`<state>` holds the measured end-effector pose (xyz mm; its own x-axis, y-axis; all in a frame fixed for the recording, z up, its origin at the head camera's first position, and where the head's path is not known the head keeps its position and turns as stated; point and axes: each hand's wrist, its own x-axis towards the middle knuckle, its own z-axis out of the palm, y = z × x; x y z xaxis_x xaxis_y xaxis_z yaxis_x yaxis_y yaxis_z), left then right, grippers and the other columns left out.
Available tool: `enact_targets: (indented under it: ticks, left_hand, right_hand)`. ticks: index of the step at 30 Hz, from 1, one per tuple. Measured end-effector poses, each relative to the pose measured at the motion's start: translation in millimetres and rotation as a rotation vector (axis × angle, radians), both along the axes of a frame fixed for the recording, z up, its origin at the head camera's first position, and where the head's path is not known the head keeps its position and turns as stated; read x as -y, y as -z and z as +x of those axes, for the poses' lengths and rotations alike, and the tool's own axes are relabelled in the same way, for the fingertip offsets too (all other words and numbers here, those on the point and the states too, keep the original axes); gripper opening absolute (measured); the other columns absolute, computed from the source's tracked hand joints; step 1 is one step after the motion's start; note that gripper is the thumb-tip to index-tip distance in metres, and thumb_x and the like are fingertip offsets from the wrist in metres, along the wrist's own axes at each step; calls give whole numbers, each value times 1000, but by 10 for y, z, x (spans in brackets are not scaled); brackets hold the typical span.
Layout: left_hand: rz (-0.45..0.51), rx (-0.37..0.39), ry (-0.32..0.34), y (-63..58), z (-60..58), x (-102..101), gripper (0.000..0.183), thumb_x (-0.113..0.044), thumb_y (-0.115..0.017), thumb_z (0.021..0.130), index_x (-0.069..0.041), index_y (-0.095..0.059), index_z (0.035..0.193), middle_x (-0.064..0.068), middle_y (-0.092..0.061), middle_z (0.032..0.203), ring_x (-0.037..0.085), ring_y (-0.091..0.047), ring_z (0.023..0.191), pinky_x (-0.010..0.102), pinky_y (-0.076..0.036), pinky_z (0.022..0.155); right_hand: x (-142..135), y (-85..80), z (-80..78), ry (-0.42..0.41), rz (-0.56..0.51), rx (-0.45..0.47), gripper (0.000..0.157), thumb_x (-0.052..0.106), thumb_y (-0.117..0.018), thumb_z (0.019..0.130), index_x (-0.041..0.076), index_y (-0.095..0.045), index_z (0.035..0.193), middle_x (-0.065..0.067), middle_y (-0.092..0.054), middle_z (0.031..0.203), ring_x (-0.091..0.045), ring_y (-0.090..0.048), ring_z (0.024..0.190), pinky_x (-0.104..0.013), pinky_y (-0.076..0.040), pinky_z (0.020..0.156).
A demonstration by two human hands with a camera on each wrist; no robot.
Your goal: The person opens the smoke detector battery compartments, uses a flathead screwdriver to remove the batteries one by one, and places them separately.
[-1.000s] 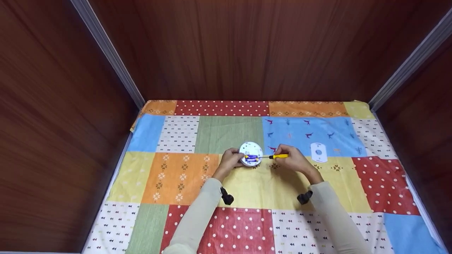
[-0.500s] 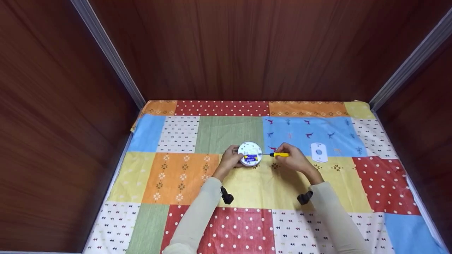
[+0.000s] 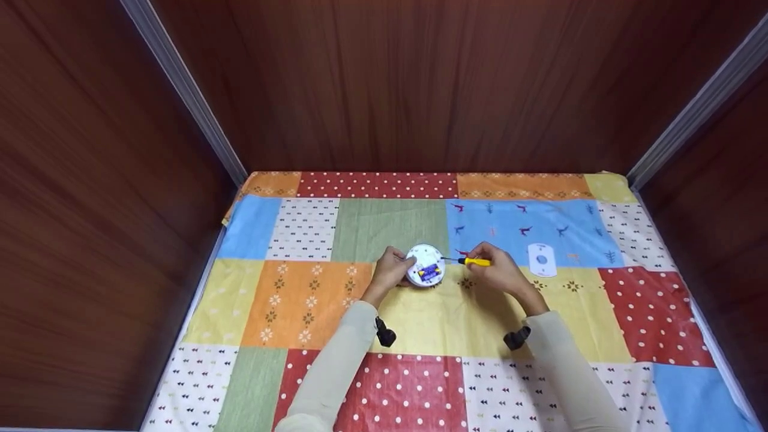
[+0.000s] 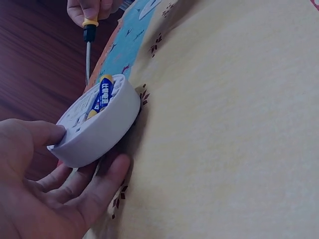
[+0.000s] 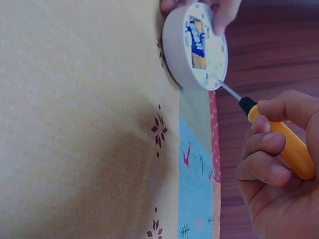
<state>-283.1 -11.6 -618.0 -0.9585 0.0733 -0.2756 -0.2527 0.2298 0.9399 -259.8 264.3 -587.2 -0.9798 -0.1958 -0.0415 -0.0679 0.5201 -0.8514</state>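
My left hand (image 3: 389, 275) grips a round white battery-powered device (image 3: 427, 254) by its left edge. In the left wrist view the thumb lies on its face and the other fingers sit beneath. Blue-and-yellow batteries (image 4: 103, 96) are seated in a recess on the face. My right hand (image 3: 498, 273) holds a screwdriver (image 5: 284, 142) by its yellow handle, fingers curled around it. The thin metal shaft points left, its tip at the edge of the device's face in the right wrist view. Whether the tip sits in a slot or hole cannot be told.
A white plate with rounded ends and a round central hole (image 3: 542, 259) lies to the right of the right hand. A patchwork-patterned cloth (image 3: 324, 384) covers the table. Brown wood-grain panels (image 3: 396, 84) stand behind and at both sides.
The left hand has turned the device slightly, so the batteries now slant up to the right. The screwdriver tip has shifted a little farther up along the device's right side.
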Motion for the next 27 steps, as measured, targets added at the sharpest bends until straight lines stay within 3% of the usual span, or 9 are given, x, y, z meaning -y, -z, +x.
enact_targets:
  ticks: [5,10,14,18,22,27]
  left_hand:
    - [-90,-16,41,-11,-13,15,40,-18,-68,99,-2,-57,135,12,-70,104,16,-67,65,37,-66,62]
    - [-94,11,83,-50,-3,38,52,-14,-64,99,-15,-57,150,15,-68,113,19,-68,71,44,-67,66]
    - [-95,11,82,-57,12,43,45,-13,-65,98,-16,-62,143,14,-69,112,18,-67,73,44,-67,66]
    - [-125,-2,69,-58,8,44,36,-17,-68,98,-14,-62,134,7,-66,97,17,-64,65,41,-65,62]
    - [-178,-12,52,-56,-8,50,29,-26,-72,99,-11,-58,119,4,-60,91,17,-59,59,34,-59,54]
    - [-200,-36,39,-36,-32,68,28,-27,-74,99,-9,-53,103,6,-57,93,15,-58,66,33,-56,53]
  right_hand:
    - [16,-20,3,9,-3,-14,18,12,-72,98,4,-66,113,-18,-75,118,-33,-68,116,-31,-55,88]
    - [19,-68,3,6,-54,-17,18,10,-69,100,2,-66,116,-21,-76,107,-32,-68,83,-22,-49,61]
    - [19,-97,2,-12,-83,2,18,7,-64,103,0,-63,120,-23,-76,105,-26,-58,62,-23,-45,52]
    - [16,-109,6,-16,-84,0,19,6,-63,103,-1,-63,120,-24,-76,106,-23,-59,63,-23,-46,53]
    - [18,-110,12,-12,-84,-2,18,6,-65,102,0,-64,119,-21,-76,103,-31,-60,65,-24,-48,54]
    - [18,-102,9,-13,-82,-2,18,7,-67,101,1,-65,118,-19,-76,101,-48,-61,73,-24,-49,55]
